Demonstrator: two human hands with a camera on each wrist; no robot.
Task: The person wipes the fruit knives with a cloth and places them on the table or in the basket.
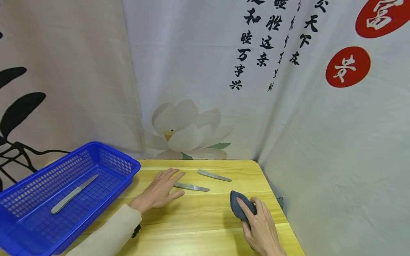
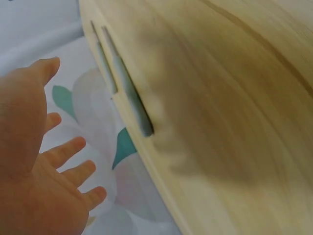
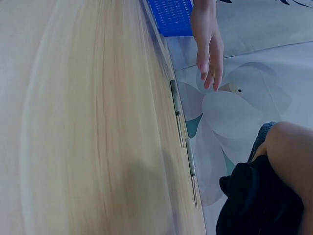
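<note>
My left hand [image 1: 160, 190] hovers over the table with fingers spread and straight, holding nothing. Just beyond its fingers lies a knife [image 1: 195, 187] with a pale green handle, its blade pointing right. A second similar knife [image 1: 214, 175] lies farther back; both also show in the left wrist view, where the nearer knife's handle [image 2: 132, 98] is apart from the hand. On the right, my right hand [image 1: 263, 227] grips a bunched dark blue cloth [image 1: 238, 204] above the table. The right wrist view shows the cloth [image 3: 259, 200] dark and partly cut off.
A blue plastic basket [image 1: 105, 193] stands on the left of the wooden table [image 1: 192, 227], with one knife [image 1: 74, 195] lying inside it. Behind the table hangs a white curtain [image 1: 192, 71] printed with a flower and writing; more curtain runs along the right edge.
</note>
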